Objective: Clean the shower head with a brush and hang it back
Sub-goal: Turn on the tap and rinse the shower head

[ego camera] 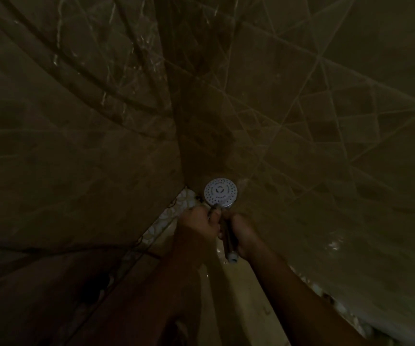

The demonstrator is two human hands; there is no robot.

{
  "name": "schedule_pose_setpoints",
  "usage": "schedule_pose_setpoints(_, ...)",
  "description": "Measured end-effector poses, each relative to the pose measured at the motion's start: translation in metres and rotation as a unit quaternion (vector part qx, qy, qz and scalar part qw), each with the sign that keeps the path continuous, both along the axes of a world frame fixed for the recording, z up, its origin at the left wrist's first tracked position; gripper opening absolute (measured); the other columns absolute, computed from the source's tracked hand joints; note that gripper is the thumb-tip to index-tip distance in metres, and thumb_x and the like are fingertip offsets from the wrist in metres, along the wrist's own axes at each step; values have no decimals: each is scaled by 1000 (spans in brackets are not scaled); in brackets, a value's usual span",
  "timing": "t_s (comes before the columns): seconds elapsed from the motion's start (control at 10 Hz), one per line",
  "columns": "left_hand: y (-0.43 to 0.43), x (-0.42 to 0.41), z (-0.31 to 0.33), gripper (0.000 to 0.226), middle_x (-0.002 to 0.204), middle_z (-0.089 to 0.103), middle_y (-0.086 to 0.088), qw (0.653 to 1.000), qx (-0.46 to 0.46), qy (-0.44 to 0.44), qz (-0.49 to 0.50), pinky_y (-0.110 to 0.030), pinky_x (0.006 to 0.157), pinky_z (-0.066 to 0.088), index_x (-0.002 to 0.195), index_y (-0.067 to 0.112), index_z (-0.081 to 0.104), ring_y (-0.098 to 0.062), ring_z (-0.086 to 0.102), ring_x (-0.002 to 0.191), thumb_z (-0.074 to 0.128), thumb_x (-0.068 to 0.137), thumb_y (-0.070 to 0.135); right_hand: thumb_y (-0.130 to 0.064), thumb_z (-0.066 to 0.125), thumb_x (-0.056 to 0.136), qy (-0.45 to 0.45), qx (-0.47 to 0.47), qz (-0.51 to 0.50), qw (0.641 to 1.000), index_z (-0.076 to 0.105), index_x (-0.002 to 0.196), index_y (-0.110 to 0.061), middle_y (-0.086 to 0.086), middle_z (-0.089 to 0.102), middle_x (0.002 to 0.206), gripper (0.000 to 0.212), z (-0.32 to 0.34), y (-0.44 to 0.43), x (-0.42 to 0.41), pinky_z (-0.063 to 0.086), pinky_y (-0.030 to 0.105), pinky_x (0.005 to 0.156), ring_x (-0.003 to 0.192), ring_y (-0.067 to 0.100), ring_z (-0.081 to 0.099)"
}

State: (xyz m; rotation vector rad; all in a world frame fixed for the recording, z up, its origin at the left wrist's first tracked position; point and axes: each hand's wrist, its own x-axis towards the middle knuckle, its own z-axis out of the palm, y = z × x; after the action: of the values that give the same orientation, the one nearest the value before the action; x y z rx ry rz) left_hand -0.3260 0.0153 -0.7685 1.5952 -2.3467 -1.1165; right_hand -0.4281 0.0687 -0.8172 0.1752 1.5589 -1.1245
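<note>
Shower head held in both hands in a dim tiled corner, spray face toward the camera.

Left half of the frame: glossy brown marble-look wall tiles [76,146] with pale veins; a patterned border strip [169,216] runs diagonally toward lower centre. Just left of centre, the left hand [201,223] is clenched at the neck of the shower head [220,195], thumb up against the base of the disc; what it pinches there is too dark to tell. The shower head sits just below frame centre: a round, flat, pale disc with rings of small nozzle holes. Its metallic cylindrical handle [227,236] runs down and slightly right, ending in a white fitting [233,257]; the long axis is near vertical in the frame, disc uppermost. The right hand [242,233] is wrapped around the handle. Right half: matte brown tiles [326,121] with pale diagonal grout lines.
</note>
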Motion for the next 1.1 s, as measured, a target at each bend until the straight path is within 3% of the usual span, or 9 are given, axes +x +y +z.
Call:
schedule_pose_setpoints(0.1,-13,6,-6,44,84,69,-17,999,-21,-35,32,-33,60,39,86,5,67,-34,67,85,49,99,43,-22,51,102,-14,-9,2,1000,67,108,-5,8,67,74,24,-4,-1,-2,45,28,44,50,15,57)
schedule_pose_setpoints(0.2,-29,16,-12,41,87,68,-15,995,5,-66,75,-29,62,37,99,3,68,-37,67,94,50,99,39,-17,49,103,-17,-16,-7,1000,63,112,-4,10,67,78,21,-7,2,-7,45,28,46,53,16,56)
schedule_pose_setpoints(0.3,-30,17,-15,41,85,64,-12,994,13,-64,86,-29,69,38,98,3,68,-37,67,94,51,98,40,-17,48,103,-24,-20,0,999,61,114,-4,8,66,77,22,-9,1,-10,44,27,45,52,14,55)
schedule_pose_setpoints(0.5,-23,-6,-17,44,101,71,-18,997,10,-71,25,-34,77,47,102,3,68,-36,66,98,45,101,41,-18,47,104,13,-13,47,999,66,95,-6,10,65,75,24,-10,5,-9,44,30,50,56,17,55)
schedule_pose_setpoints(0.7,-24,0,-22,38,103,71,-18,995,29,-62,69,-31,75,45,104,2,67,-36,66,99,51,98,36,-19,52,102,24,7,35,999,69,91,-3,16,68,81,26,-16,12,-15,45,36,57,60,22,57)
schedule_pose_setpoints(0.8,-10,-5,-18,42,103,71,-18,997,54,-51,11,-32,78,46,105,3,68,-35,65,98,49,100,40,-21,52,101,25,3,30,999,68,87,-5,17,66,81,26,-15,11,-16,43,35,56,57,21,55)
schedule_pose_setpoints(0.9,1,-7,-15,53,106,70,-18,995,79,-49,-35,-41,87,51,111,7,69,-35,65,102,43,97,50,-18,51,100,28,-9,23,999,68,86,-3,16,63,76,27,-10,10,-15,42,33,52,56,20,55)
schedule_pose_setpoints(1.0,-1,2,-13,48,112,70,-17,995,90,-36,3,-34,87,47,110,5,70,-33,63,106,47,97,45,-21,50,103,28,-9,20,999,66,86,-5,16,64,77,29,-5,12,-15,44,33,53,57,21,55)
schedule_pose_setpoints(1.1,-3,14,-12,36,99,70,-17,996,59,-38,49,-25,71,37,102,3,70,-33,65,101,52,100,34,-21,47,105,23,-12,12,1000,64,86,-7,15,64,80,29,-1,14,-15,44,34,54,58,21,54)
